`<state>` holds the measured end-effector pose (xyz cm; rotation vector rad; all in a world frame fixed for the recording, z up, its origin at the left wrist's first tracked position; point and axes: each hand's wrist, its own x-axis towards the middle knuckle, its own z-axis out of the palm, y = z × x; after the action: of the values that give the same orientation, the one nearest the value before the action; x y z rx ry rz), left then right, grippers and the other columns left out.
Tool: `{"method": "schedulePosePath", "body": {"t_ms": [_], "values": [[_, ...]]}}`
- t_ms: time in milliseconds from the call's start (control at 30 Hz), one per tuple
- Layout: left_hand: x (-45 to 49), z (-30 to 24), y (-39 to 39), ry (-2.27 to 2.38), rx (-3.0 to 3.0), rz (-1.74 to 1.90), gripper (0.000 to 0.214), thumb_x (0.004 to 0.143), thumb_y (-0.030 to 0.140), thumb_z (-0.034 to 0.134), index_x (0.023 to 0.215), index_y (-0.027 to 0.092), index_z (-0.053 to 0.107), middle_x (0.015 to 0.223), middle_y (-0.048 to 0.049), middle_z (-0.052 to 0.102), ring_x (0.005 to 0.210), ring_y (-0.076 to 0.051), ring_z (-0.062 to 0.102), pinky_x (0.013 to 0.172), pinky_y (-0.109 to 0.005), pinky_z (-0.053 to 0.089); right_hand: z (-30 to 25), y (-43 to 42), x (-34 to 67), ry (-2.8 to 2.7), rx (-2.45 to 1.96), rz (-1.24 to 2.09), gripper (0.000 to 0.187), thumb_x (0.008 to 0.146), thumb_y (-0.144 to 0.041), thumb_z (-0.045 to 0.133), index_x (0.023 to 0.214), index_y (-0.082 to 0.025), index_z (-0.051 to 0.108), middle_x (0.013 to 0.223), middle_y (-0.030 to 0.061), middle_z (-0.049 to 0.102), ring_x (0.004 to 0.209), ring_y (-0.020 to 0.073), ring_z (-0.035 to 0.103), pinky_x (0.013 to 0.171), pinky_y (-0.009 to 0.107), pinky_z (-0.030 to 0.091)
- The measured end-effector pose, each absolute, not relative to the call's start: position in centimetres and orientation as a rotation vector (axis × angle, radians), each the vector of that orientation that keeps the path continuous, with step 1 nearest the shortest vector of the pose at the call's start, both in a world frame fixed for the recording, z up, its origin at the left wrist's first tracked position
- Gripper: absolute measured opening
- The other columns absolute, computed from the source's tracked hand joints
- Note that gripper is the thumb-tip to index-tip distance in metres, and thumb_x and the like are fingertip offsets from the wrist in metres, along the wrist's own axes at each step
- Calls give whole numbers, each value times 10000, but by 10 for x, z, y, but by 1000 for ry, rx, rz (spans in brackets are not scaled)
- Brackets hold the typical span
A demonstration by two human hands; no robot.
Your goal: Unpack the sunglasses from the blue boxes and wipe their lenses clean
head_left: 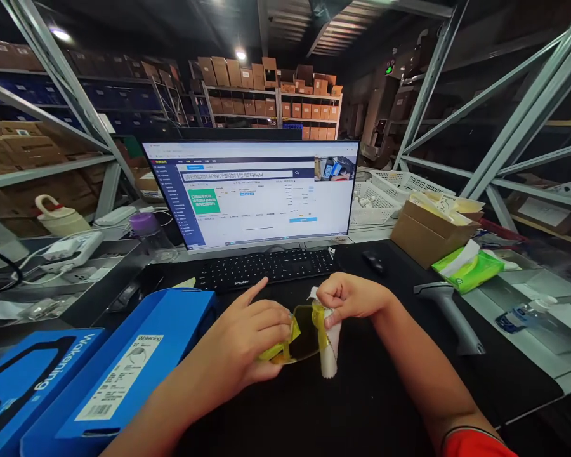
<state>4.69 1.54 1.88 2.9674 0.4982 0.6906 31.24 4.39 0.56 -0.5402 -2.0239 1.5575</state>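
Between my hands, above the black mat, is a yellow-tinted see-through lens [305, 335], tilted, with brighter yellow edges. My left hand [252, 336] grips its left end, fingers over the front and thumb raised or partly hidden below. My right hand [345, 297] is closed in a pinch on a white cloth [330, 355] with a zigzag edge, folded around the right end of the lens. What lies under the right fingers is hidden. An open blue box [171, 330] with a white label lies beside my left forearm.
A monitor [257, 222] and black keyboard [266, 268] stand ahead. On the right are a mouse [374, 261], a grey scanner [452, 314], a cardboard box [416, 231], a green tissue pack [476, 270] and a bottle [523, 314]. Another blue box lid [33, 387] lies left.
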Motion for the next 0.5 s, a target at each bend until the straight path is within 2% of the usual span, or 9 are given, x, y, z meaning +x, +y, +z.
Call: {"method": "schedulePosePath", "body": {"t_ms": [67,233,300,367,433,500], "values": [[48,16,17,559,2969,759,186,822,151,653,993,225,657,1029,17,717,1010,-143,656,1251,-419,107,6,46,313,-1982,-638,1475,631,707,-522,828,575,-212,293,562,-112,289,509,48,234,462,205,221],[47,12,22,731,2947,918,121,824,160,656,926,217,627,980,17,707,928,-140,662,1226,-462,207,4,60,340,-2205,-1086,1265,674,664,-770,669,618,-233,265,563,-108,288,505,64,299,480,202,277],[43,12,25,842,2926,1061,111,849,186,648,953,215,621,978,1,705,936,-151,664,1202,-484,268,1,68,354,-2324,-1235,1252,610,649,-697,721,612,-221,341,541,-99,345,504,79,368,491,209,311],[40,11,27,960,2884,1188,120,861,225,654,976,215,619,997,-16,707,953,-169,666,1175,-501,322,-3,75,363,-2412,-1397,1189,446,626,-514,812,636,-195,501,563,-69,474,557,112,478,518,218,352],[39,10,27,1051,2839,1201,111,860,256,662,954,215,618,1004,-24,711,951,-185,672,1152,-522,355,-6,77,361,-2448,-1620,1027,298,595,-349,853,758,-186,664,720,-8,645,705,172,606,587,236,414],[41,8,27,1108,2808,1138,94,860,275,659,918,215,617,1003,-29,715,949,-199,677,1138,-549,366,-4,74,355,-2402,-1865,815,372,602,-276,851,947,-194,738,957,75,730,875,259,677,683,287,481]]}}
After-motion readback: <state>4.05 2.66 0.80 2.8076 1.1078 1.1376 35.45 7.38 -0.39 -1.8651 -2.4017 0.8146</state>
